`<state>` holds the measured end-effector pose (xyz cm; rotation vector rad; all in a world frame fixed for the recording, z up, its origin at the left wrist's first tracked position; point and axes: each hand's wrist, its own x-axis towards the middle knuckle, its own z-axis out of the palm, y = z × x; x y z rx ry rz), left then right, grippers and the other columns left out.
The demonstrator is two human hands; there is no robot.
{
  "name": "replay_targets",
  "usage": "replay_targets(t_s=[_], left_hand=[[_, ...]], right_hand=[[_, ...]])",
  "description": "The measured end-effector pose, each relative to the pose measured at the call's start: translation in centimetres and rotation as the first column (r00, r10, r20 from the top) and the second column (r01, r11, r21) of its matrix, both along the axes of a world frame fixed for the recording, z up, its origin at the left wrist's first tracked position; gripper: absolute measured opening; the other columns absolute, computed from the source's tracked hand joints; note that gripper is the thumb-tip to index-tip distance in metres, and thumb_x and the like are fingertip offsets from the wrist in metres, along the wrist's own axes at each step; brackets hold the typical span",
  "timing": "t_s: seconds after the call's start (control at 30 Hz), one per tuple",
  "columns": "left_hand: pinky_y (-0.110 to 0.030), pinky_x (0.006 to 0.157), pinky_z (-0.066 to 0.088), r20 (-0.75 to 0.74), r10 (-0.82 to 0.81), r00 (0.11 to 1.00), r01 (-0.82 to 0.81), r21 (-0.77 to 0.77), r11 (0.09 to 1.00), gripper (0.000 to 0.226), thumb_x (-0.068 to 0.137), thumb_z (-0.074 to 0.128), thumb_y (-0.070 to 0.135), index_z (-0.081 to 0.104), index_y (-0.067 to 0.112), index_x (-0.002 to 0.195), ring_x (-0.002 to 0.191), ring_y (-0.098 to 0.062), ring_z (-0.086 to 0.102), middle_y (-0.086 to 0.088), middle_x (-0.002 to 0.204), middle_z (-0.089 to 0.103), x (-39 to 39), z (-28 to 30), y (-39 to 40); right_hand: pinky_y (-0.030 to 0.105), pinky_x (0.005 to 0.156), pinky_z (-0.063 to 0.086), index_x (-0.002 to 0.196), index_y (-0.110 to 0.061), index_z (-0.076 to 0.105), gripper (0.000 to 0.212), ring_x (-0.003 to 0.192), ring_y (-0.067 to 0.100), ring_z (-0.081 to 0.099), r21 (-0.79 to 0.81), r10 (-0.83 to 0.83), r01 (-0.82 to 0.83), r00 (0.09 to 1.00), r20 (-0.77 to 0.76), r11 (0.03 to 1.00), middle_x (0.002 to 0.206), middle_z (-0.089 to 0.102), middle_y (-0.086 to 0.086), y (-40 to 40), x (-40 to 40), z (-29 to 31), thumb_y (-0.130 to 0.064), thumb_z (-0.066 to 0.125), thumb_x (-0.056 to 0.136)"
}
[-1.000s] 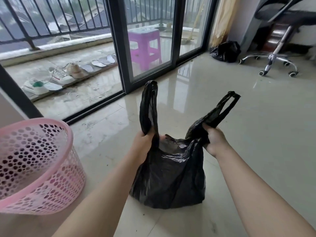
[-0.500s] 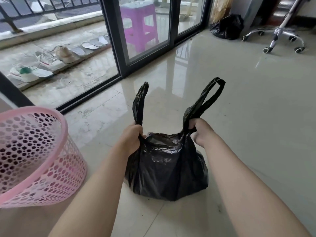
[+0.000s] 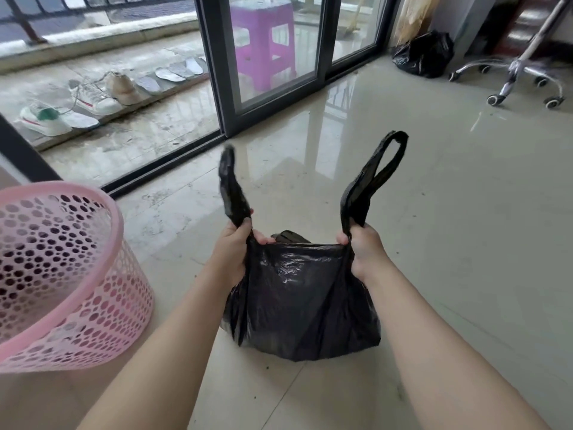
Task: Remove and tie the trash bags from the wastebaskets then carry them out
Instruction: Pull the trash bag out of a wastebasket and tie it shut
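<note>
A black trash bag (image 3: 305,302) sits on the tiled floor in front of me, its mouth pulled wide. My left hand (image 3: 234,254) grips the base of the bag's left handle, which stands up above my fist. My right hand (image 3: 364,251) grips the base of the right handle loop. The bag's top edge is stretched taut between my two fists. A pink perforated wastebasket (image 3: 62,274) stands at the left with no bag in it. A second black trash bag (image 3: 424,54) lies far back by the curtain.
Dark-framed sliding glass doors (image 3: 217,72) run along the back left; beyond them are shoes (image 3: 93,97) and a purple stool (image 3: 263,41). An office chair base (image 3: 521,72) on castors stands at the back right. Glossy tiled floor lies to the right of the bag.
My hands have moved apart, stretching the bag's top edge flat between them. The view has tilted further down and the bag now rests lower on the floor.
</note>
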<state>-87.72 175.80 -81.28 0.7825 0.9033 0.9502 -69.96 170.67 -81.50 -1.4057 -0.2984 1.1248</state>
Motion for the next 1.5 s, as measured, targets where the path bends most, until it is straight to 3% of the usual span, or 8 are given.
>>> replay_targets(t_s=[0.23, 0.43, 0.7, 0.87, 0.97, 1.1, 1.33, 1.5], left_hand=[[-0.021, 0.054, 0.041, -0.127, -0.016, 0.992, 0.003, -0.100, 0.995, 0.024, 0.101, 0.029, 0.002, 0.044, 0.012, 0.087, 0.048, -0.011, 0.049, -0.004, 0.061, 0.042, 1.2, -0.3, 1.0], [-0.020, 0.052, 0.034, -0.603, -0.328, 0.728, 0.220, -0.248, 0.944, 0.032, 0.094, 0.034, -0.005, 0.043, 0.012, 0.068, 0.051, -0.013, 0.042, -0.005, 0.064, 0.040, 0.7, -1.6, 0.2], [-0.019, 0.048, 0.031, -0.314, -0.444, 0.839, 0.379, -0.248, 0.892, 0.034, 0.091, 0.051, 0.007, 0.041, 0.012, 0.059, 0.031, -0.004, 0.035, 0.006, 0.042, 0.041, -0.7, -0.6, 0.1], [-0.012, 0.037, 0.027, -0.174, -0.384, 0.907, 0.328, -0.281, 0.902, 0.040, 0.089, 0.045, 0.050, 0.052, 0.017, 0.067, 0.026, -0.002, 0.030, 0.005, 0.051, 0.052, -1.1, -0.2, 0.1], [-0.016, 0.037, 0.021, -0.181, -0.324, 0.929, 0.267, -0.279, 0.922, 0.042, 0.094, 0.040, 0.045, 0.047, 0.016, 0.064, 0.023, -0.004, 0.026, 0.006, 0.037, 0.048, -0.8, -0.5, 0.1], [-0.015, 0.036, 0.029, 0.021, -0.330, 0.944, 0.324, -0.256, 0.911, 0.060, 0.098, 0.032, 0.042, 0.068, 0.013, 0.060, 0.027, -0.005, 0.034, -0.003, 0.067, 0.061, -1.6, -0.5, 0.1], [-0.013, 0.035, 0.032, -0.261, -0.622, 0.738, 0.581, -0.222, 0.783, 0.054, 0.097, 0.027, 0.023, 0.052, 0.014, 0.049, 0.029, -0.007, 0.035, 0.004, 0.034, 0.038, -2.6, 1.0, -0.8], [-0.014, 0.039, 0.030, -0.134, -0.644, 0.753, 0.634, -0.114, 0.765, 0.018, 0.086, 0.040, 0.016, 0.057, 0.015, 0.080, 0.032, -0.005, 0.040, 0.004, 0.038, 0.046, -2.7, 1.3, -0.4]], right_hand=[[0.024, 0.051, 0.025, 0.064, -0.017, 0.038, 0.029, 0.047, 0.011, 0.033, -0.212, 0.191, -0.159, 0.971, 0.143, 0.964, 0.061, 0.035, 0.000, 0.7, -0.1, 0.5, -0.019, 0.034, 0.093], [0.027, 0.054, 0.028, 0.055, -0.017, 0.038, 0.040, 0.051, 0.015, 0.035, -0.244, 0.500, -0.450, 0.640, 0.583, 0.859, 0.055, 0.041, 0.001, 0.5, -0.9, 1.3, -0.009, 0.036, 0.094], [0.017, 0.048, 0.026, 0.082, -0.001, 0.058, 0.023, 0.056, 0.015, 0.037, -0.415, 0.636, -0.571, 0.261, 0.726, 0.708, 0.058, 0.041, -0.002, 0.4, -2.8, 2.4, -0.008, 0.039, 0.094], [0.018, 0.057, 0.035, 0.064, -0.018, 0.045, 0.032, 0.061, 0.011, 0.044, -0.682, 0.839, -0.615, -0.059, 0.541, 0.396, 0.061, 0.047, -0.008, 0.3, -2.9, 3.4, -0.019, 0.041, 0.096], [0.010, 0.055, 0.037, 0.061, -0.019, 0.045, 0.034, 0.057, 0.009, 0.045, -0.694, 0.901, -0.660, -0.059, 0.430, 0.288, 0.062, 0.050, -0.006, -0.1, -2.6, 3.7, -0.021, 0.044, 0.095], [0.037, 0.091, 0.046, 0.090, -0.015, 0.060, 0.008, 0.089, 0.020, 0.057, -0.594, 0.951, -0.770, 0.051, 0.304, 0.231, 0.093, 0.062, 0.004, -0.6, -1.4, 3.7, -0.009, 0.054, 0.088], [0.030, 0.081, 0.046, 0.089, -0.001, 0.067, 0.012, 0.083, 0.023, 0.059, -0.496, 0.887, -0.737, 0.347, 0.306, 0.459, 0.084, 0.064, 0.009, -0.3, 0.1, 2.2, -0.004, 0.062, 0.079], [0.021, 0.065, 0.047, 0.055, -0.019, 0.069, 0.030, 0.054, 0.005, 0.062, -0.440, 0.851, -0.729, 0.437, 0.292, 0.525, 0.048, 0.065, -0.012, -0.3, 0.6, 2.1, -0.001, 0.064, 0.078]])
